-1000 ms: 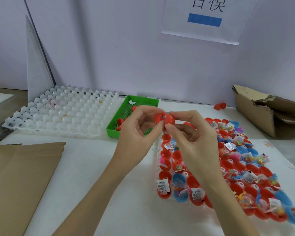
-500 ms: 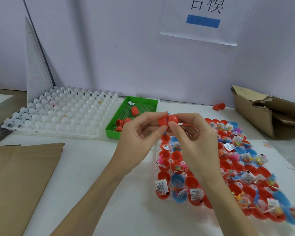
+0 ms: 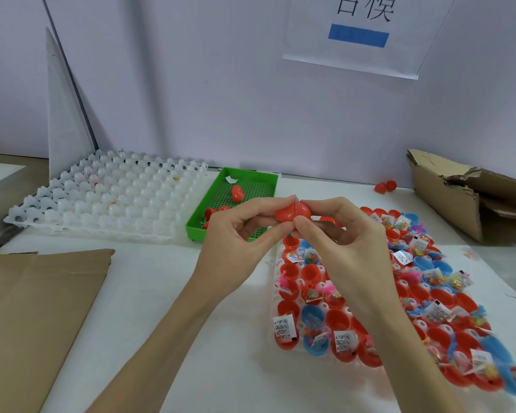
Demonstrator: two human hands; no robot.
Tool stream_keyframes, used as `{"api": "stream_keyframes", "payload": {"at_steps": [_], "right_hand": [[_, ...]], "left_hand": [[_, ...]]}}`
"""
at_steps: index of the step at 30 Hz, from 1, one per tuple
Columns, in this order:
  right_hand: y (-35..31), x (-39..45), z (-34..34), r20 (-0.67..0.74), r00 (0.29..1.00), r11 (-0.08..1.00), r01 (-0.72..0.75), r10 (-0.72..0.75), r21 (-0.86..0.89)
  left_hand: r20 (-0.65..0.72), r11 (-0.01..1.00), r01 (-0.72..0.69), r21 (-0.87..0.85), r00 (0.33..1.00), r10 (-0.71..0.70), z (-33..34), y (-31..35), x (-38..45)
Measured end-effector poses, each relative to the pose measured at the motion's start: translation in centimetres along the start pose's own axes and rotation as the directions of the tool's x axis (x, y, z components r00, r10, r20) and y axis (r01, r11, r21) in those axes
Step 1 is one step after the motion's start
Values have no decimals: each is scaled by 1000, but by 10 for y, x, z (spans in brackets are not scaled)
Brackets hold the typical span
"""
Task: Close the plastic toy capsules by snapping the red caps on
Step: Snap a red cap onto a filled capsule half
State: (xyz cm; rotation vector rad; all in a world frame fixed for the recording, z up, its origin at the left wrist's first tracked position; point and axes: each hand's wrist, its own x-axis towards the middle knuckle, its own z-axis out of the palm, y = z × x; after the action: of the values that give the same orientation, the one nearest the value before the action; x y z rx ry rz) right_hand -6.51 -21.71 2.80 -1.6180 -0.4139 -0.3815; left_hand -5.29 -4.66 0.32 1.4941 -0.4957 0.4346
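White tabletop [image 3: 149, 278] against a pale lilac wall [image 3: 191, 84]; workstation seen from above and behind the hands. Item 1: red capsule [image 3: 292, 214], held in the air above the near end of the green tray and the far edge of the filled tray, its two halves pressed together with a thin seam showing between them. Left hand [image 3: 236, 248]: thumb and forefinger curled round the capsule's left half. Right hand [image 3: 349, 242]: thumb and forefinger pinching the right half; the two hands meet at the capsule, fingertips touching. Item 2: filled tray [image 3: 276, 263], clear plastic, lying under and to the right of the hands, holding rows of open red halves [image 3: 337, 318] and blue halves [image 3: 312, 315], many with small toys and printed paper slips [image 3: 285, 326] inside. Item 3: green tray [image 3: 268, 181], shallow, mesh-bottomed, beyond the left hand, holding one closed red capsule [image 3: 237, 193], a few loose red pieces [image 3: 215, 211] and a white scrap. Item 4: white tray [image 3: 111, 198], empty-celled, left of the green tray, touching the wall corner. Item 5: flat cardboard [image 3: 33, 308], at the near left edge of the table. Item 6: torn carton [image 3: 459, 198], at the far right. Item 7: two red pieces [image 3: 385, 186], on the table between the green tray and the carton, near the wall. Item 8: paper sign [image 3: 361, 34], on the wall, with black characters and a blue bar.
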Motion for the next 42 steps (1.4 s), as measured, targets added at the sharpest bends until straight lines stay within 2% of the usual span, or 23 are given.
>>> {"api": "stream_keyframes", "payload": {"at_steps": [11, 15, 19, 21, 26, 32, 35, 38, 42], "right_hand": [[3, 0, -2, 31, 999, 999, -28, 29, -45], [5, -2, 0, 40, 999, 996, 12, -8, -90], [6, -4, 3, 47, 997, 975, 69, -61, -212], [3, -5, 6, 43, 997, 976, 75, -67, -206], [-5, -9, 14, 61, 993, 952, 115, -101, -283], [-1, -11, 17, 0, 992, 929, 121, -130, -348], [4, -12, 20, 11, 992, 894, 121, -129, -431], [6, -12, 24, 37, 985, 830, 162, -168, -534], [6, -12, 24, 48, 983, 803, 172, -176, -571]], "left_hand": [[9, 942, -184, 281, 982, 190, -2, -4, 0], [5, 903, -243, 354, 966, 258, 0, -3, -1], [9, 871, -259, 417, 960, 281, 1, -3, -1], [16, 854, -274, 442, 954, 298, 1, -3, -1], [52, 774, -314, 549, 938, 343, 7, -2, -5], [132, 701, -359, 616, 925, 357, 10, -2, -8], [150, 673, -375, 638, 917, 369, 10, -3, -8], [149, 689, -372, 622, 920, 363, 9, -4, -7], [105, 735, -332, 591, 935, 337, 12, -3, -8]]}}
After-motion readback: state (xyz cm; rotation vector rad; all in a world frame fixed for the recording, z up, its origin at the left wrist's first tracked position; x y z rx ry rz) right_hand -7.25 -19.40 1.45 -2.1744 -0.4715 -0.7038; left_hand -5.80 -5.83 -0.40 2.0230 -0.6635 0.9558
